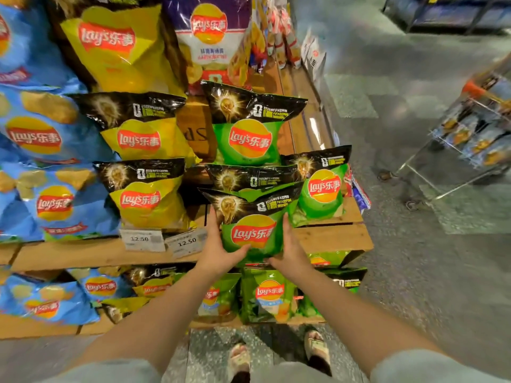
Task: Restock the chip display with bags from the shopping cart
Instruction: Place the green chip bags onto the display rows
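Gripping green/black Lay's bag (250,230) w/ left hand (218,251) & right hand (290,251).

wooden shelf (331,239), chip bags (143,203) upright, price tags (143,239)

Green bags (250,176) crowd the wooden shelf (336,237); open floor (401,272) lies right
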`<action>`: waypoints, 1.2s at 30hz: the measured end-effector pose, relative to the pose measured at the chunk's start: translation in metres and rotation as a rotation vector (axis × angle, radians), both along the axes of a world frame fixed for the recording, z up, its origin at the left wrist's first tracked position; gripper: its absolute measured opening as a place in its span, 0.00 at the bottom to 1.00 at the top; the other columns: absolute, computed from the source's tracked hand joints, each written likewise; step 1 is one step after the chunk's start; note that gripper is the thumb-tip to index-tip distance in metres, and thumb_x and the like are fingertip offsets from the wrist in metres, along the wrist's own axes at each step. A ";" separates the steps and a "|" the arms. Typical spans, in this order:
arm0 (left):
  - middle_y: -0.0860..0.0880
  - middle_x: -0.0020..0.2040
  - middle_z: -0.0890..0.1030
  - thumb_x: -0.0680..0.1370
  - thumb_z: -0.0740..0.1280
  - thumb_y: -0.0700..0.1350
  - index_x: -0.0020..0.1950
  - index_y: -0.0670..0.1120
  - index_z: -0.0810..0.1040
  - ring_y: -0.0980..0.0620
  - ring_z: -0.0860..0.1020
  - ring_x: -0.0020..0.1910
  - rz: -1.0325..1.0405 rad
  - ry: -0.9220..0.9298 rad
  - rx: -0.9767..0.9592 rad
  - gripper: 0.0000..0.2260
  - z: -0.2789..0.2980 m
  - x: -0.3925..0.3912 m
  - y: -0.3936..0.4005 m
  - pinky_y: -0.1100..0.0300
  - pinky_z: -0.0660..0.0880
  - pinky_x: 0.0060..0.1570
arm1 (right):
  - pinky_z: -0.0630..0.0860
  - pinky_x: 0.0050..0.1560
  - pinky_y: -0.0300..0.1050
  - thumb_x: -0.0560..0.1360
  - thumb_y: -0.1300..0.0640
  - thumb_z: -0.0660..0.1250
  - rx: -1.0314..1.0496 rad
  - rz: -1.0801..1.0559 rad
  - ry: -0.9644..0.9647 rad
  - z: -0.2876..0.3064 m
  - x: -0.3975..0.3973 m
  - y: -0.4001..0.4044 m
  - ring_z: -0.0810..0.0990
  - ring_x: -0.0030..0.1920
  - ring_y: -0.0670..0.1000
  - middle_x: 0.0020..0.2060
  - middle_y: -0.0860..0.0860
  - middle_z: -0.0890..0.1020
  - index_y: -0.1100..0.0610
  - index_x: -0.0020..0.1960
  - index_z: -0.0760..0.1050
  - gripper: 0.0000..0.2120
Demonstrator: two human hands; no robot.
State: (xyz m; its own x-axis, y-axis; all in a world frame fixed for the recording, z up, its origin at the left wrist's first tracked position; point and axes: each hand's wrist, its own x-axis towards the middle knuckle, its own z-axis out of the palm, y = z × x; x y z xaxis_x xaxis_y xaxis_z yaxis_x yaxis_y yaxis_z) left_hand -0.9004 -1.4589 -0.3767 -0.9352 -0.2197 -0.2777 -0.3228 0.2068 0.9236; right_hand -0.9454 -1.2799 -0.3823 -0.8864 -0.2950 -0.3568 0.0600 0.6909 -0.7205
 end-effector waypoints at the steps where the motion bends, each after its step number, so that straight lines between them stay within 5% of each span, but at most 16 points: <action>1: 0.58 0.73 0.54 0.70 0.77 0.40 0.78 0.57 0.35 0.59 0.61 0.68 -0.012 -0.012 -0.016 0.55 0.001 -0.001 0.000 0.58 0.64 0.68 | 0.66 0.70 0.50 0.71 0.62 0.74 0.017 -0.005 0.017 -0.002 -0.001 -0.002 0.58 0.75 0.54 0.78 0.51 0.50 0.42 0.73 0.29 0.57; 3: 0.58 0.75 0.51 0.71 0.76 0.40 0.78 0.55 0.35 0.60 0.58 0.69 -0.017 -0.031 -0.063 0.54 -0.004 -0.003 -0.002 0.59 0.62 0.69 | 0.68 0.68 0.50 0.71 0.62 0.74 0.065 -0.012 0.055 -0.006 -0.003 -0.004 0.58 0.75 0.55 0.78 0.51 0.47 0.40 0.70 0.27 0.57; 6: 0.53 0.80 0.48 0.70 0.77 0.42 0.77 0.57 0.34 0.52 0.55 0.77 -0.018 -0.063 -0.145 0.56 -0.012 -0.005 -0.005 0.48 0.61 0.73 | 0.72 0.62 0.48 0.71 0.63 0.73 0.067 -0.042 0.081 -0.015 -0.002 -0.007 0.59 0.74 0.56 0.78 0.49 0.41 0.38 0.68 0.26 0.57; 10: 0.50 0.79 0.55 0.72 0.75 0.39 0.77 0.56 0.33 0.48 0.59 0.76 0.062 -0.138 -0.140 0.54 -0.022 -0.006 -0.001 0.46 0.63 0.72 | 0.74 0.57 0.46 0.71 0.62 0.74 -0.030 -0.192 0.034 -0.030 0.000 -0.010 0.68 0.70 0.55 0.78 0.50 0.53 0.29 0.62 0.21 0.62; 15: 0.48 0.76 0.61 0.70 0.76 0.37 0.80 0.51 0.42 0.47 0.63 0.74 0.144 -0.215 -0.104 0.51 -0.042 -0.004 -0.002 0.48 0.63 0.70 | 0.68 0.69 0.58 0.69 0.65 0.75 -0.218 -0.400 -0.193 -0.035 -0.006 -0.012 0.66 0.72 0.54 0.74 0.51 0.64 0.41 0.74 0.28 0.61; 19: 0.47 0.69 0.70 0.70 0.77 0.40 0.78 0.50 0.51 0.45 0.69 0.70 0.165 -0.307 -0.008 0.46 -0.051 -0.005 -0.001 0.47 0.68 0.67 | 0.67 0.69 0.57 0.67 0.57 0.78 -0.243 -0.439 -0.317 -0.045 -0.008 -0.012 0.66 0.72 0.57 0.76 0.54 0.60 0.44 0.77 0.35 0.59; 21: 0.47 0.71 0.68 0.69 0.79 0.44 0.78 0.54 0.46 0.42 0.67 0.71 0.196 -0.398 0.074 0.50 -0.056 -0.006 0.000 0.40 0.68 0.66 | 0.67 0.69 0.57 0.66 0.52 0.78 -0.251 -0.434 -0.391 -0.053 -0.008 -0.011 0.67 0.71 0.58 0.75 0.55 0.62 0.46 0.78 0.38 0.57; 24: 0.46 0.69 0.70 0.70 0.78 0.45 0.76 0.52 0.52 0.40 0.70 0.67 0.179 -0.512 0.182 0.44 -0.058 -0.009 0.005 0.36 0.72 0.59 | 0.68 0.68 0.53 0.71 0.57 0.75 -0.301 -0.403 -0.452 -0.051 -0.007 -0.013 0.69 0.69 0.56 0.70 0.54 0.68 0.53 0.77 0.47 0.47; 29: 0.49 0.54 0.78 0.69 0.78 0.42 0.65 0.45 0.70 0.50 0.76 0.55 0.135 -0.450 0.169 0.29 -0.059 -0.013 0.009 0.50 0.74 0.53 | 0.68 0.66 0.48 0.69 0.59 0.77 -0.351 -0.372 -0.418 -0.050 -0.008 -0.015 0.68 0.70 0.54 0.71 0.52 0.66 0.48 0.78 0.43 0.52; 36: 0.48 0.56 0.80 0.59 0.82 0.53 0.66 0.46 0.71 0.47 0.77 0.58 0.166 -0.413 0.148 0.39 -0.056 -0.029 0.001 0.44 0.74 0.62 | 0.67 0.57 0.36 0.71 0.64 0.74 -0.388 -0.357 -0.381 -0.039 -0.020 -0.023 0.67 0.69 0.49 0.71 0.52 0.66 0.50 0.78 0.41 0.50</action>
